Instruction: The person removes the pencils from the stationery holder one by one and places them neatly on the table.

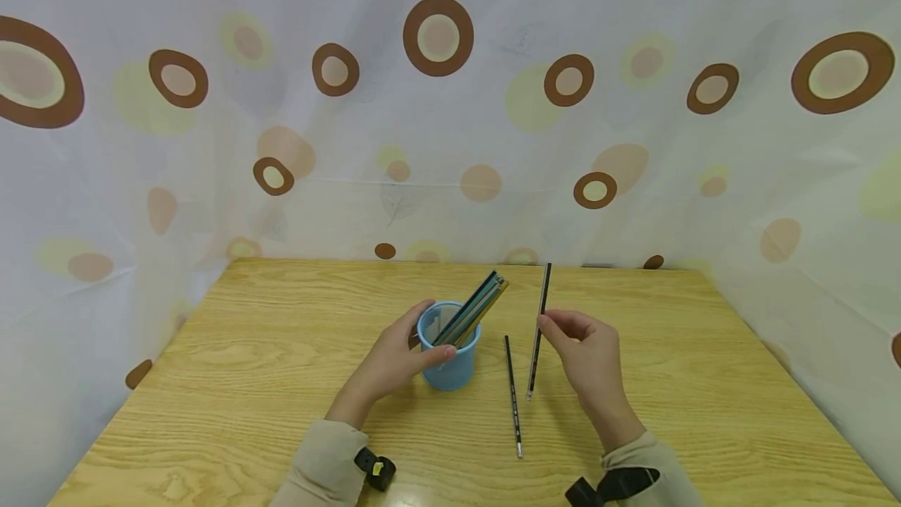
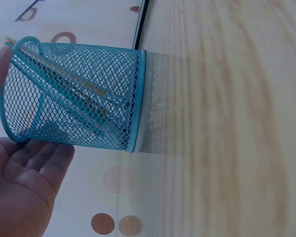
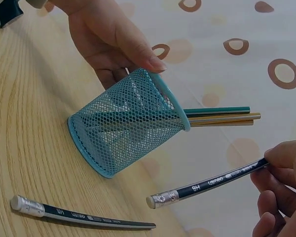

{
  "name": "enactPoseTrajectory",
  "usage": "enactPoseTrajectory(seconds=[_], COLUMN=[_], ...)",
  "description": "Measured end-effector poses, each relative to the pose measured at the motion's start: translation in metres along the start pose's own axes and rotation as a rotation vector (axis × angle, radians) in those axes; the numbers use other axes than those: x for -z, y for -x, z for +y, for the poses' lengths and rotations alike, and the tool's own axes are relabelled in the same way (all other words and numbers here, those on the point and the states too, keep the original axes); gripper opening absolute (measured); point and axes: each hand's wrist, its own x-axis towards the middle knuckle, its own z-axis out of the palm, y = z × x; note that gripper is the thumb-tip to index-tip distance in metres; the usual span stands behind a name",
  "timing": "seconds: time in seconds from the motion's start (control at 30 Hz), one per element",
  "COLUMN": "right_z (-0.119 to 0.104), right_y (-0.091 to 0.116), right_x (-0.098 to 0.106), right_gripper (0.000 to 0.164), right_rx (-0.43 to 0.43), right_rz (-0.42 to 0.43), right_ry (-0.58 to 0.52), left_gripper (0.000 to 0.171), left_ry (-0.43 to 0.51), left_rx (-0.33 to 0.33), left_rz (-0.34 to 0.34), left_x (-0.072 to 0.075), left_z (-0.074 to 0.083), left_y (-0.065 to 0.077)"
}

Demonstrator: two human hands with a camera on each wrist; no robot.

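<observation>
A light blue mesh pencil cup (image 1: 449,366) stands at the middle of the wooden table, with several green and yellowish pencils (image 3: 222,117) leaning inside it. My left hand (image 1: 397,354) grips the cup near its rim, the thumb over the near side and the fingers behind. Right of the cup, my right hand (image 1: 587,354) pinches a black pencil (image 1: 536,358) between thumb and fingers, its eraser end pointing down toward the table. In the right wrist view that eraser (image 3: 151,201) and the "HB" lettering show clearly. Another black pencil (image 1: 513,397) lies on the table between cup and right hand.
The wood-grain table (image 1: 281,319) ends at a pale curtain (image 1: 479,139) with brown and yellow circles, which hangs behind and at both sides. Black straps with small devices (image 1: 376,469) sit on both sleeved wrists.
</observation>
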Motion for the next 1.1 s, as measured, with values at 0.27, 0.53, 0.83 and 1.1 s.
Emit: enactPoseTrajectory(seconds=[0.27, 0.53, 0.83, 1.1], right_z=[0.011, 0.016, 0.021, 0.026], right_y=[-0.004, -0.004, -0.005, -0.006], right_x=[-0.001, -0.004, -0.006, -0.009], right_gripper=[0.030, 0.031, 0.026, 0.024], right_rx=[-0.008, -0.030, -0.062, -0.089], right_rz=[-0.035, -0.071, -0.095, -0.116], right_ry=[0.024, 0.061, 0.085, 0.131], left_gripper=[0.089, 0.087, 0.089, 0.087], left_ry=[-0.025, -0.017, -0.028, -0.018], left_rx=[0.005, 0.008, 0.001, 0.000], left_rz=[0.001, 0.004, 0.003, 0.003], left_x=[0.000, 0.000, -0.001, -0.001], left_z=[-0.003, -0.001, -0.002, -0.002], left_y=[-0.001, 0.001, -0.001, -0.001])
